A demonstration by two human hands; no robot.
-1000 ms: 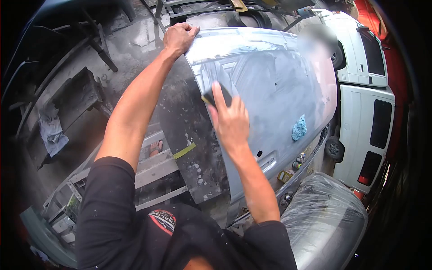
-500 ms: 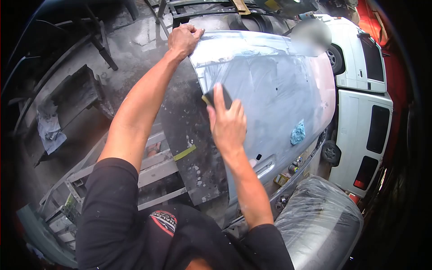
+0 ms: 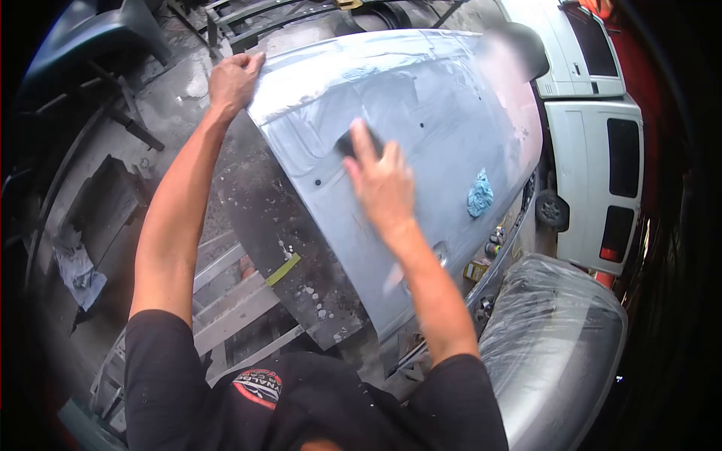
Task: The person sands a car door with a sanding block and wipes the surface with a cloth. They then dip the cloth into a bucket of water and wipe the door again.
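Note:
A grey car door panel [image 3: 391,173], patched with white and pink, lies in front of me. My left hand [image 3: 233,84] grips its far left corner, fingers curled at the edge. On the panel's left part, my right hand [image 3: 382,180] presses a dark sanding block [image 3: 353,141] against the surface, index finger stretched along the top. Motion slightly blurs this hand. A crumpled blue cloth [image 3: 480,194] rests on the panel to the right of the block.
A dark spotted board [image 3: 278,218] and metal frame bars [image 3: 237,312] are at the panel's left. Closer on the right stands a plastic-covered car part [image 3: 556,338]. Small cans [image 3: 492,244] sit beyond the panel's right edge, and a white van [image 3: 594,180] is parked farther right.
My right hand has slid the sanding block inward from the panel's left edge. My left hand keeps hold of the corner. The whole view has shifted and turned slightly.

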